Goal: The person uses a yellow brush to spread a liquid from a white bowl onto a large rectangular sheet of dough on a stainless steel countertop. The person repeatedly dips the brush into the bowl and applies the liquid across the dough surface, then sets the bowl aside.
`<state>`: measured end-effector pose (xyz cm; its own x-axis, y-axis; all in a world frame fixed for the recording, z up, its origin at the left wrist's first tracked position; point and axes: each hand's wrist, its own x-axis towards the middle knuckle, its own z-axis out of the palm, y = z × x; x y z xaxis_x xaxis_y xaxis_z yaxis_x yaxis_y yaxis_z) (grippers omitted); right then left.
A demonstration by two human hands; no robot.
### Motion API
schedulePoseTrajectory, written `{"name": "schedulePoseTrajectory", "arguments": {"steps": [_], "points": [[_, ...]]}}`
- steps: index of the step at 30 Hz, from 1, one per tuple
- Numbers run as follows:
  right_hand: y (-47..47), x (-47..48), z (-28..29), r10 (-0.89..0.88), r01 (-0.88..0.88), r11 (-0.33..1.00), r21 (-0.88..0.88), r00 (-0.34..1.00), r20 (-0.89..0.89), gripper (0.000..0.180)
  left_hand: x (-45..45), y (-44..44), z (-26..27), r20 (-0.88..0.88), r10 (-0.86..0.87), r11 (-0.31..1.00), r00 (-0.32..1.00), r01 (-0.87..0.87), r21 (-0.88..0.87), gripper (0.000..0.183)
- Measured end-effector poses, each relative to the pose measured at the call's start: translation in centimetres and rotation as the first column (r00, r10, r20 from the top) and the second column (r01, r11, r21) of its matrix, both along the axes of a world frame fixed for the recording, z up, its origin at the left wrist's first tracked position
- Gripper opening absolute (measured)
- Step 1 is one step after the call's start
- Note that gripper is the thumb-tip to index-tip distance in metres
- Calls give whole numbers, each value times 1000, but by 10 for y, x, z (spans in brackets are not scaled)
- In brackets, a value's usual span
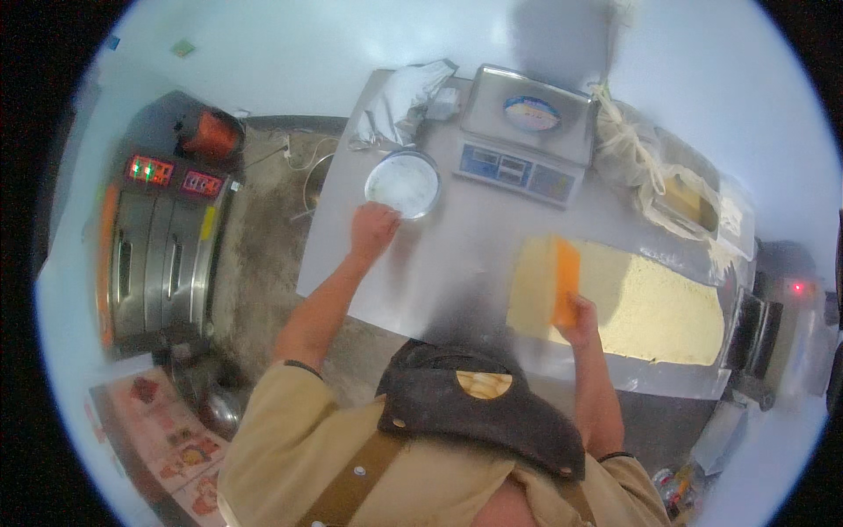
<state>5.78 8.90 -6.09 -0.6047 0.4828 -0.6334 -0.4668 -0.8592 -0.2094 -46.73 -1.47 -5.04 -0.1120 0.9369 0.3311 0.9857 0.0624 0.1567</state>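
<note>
My left hand [375, 228] is at the near rim of a round metal bowl [403, 184] with white contents, perhaps flour; whether its fingers grip the rim or something small cannot be told. In my right hand [577, 319] is a flat orange dough scraper [566, 282], held upright over the left part of a pale yellow dough sheet [665, 309]. The sheet lies flat on the metal table [342, 263]. Motion blurs the scraper, so its contact with the dough cannot be told.
A digital scale [520, 171] stands at the table's back, beside a crumpled silver foil bag [402, 105]. Plastic bags [625, 138] and a container with yellow contents [688, 197] are at the back right. A metal oven [158, 257] with lit panels stands left; a dark machine part [754, 329] adjoins the right edge.
</note>
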Motion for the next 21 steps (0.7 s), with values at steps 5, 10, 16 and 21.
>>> {"name": "schedulePoseTrajectory", "arguments": {"steps": [5,10,16,21], "points": [[3,-125,48,8,-34,917,396,998,67,48,-32,0,40,129,-135,928,982,80,364,18],[2,-277,74,-343,-447,484,752,694,633,39,-56,-22,68,512,92,859,854,-328,393,11],[-9,-376,59,-738,-761,-436,480,608,293,56,-64,-64,68,793,277,681,542,-693,236,10],[-2,-384,30,-705,-836,-455,306,548,449,61,-62,-80,58,850,318,635,420,-760,138,12]]}}
